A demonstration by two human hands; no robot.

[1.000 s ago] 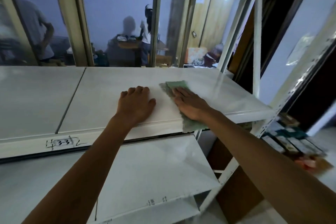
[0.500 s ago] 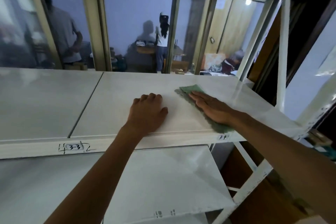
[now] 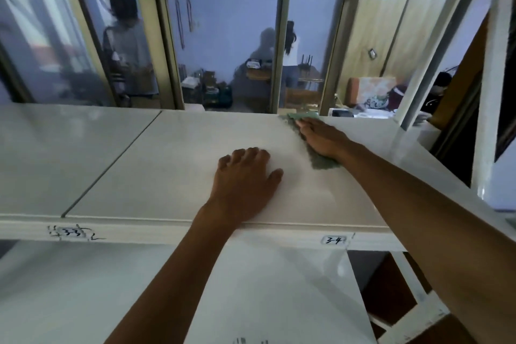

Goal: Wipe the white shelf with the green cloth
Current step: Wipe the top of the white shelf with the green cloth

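Glass partition is running along the far edge of the white shelf (image 3: 173,165), 2 panels meeting at a seam at 9 o'clock. Right hand (image 3: 321,138) is lying flat, fingers extended, pressing the green cloth (image 3: 321,162) down at 1 o'clock by the back edge. Left hand (image 3: 245,179) is resting open, palm down, holding nothing, mid-panel. Judging progress: wiping underway; left panel looking untouched, unclear.
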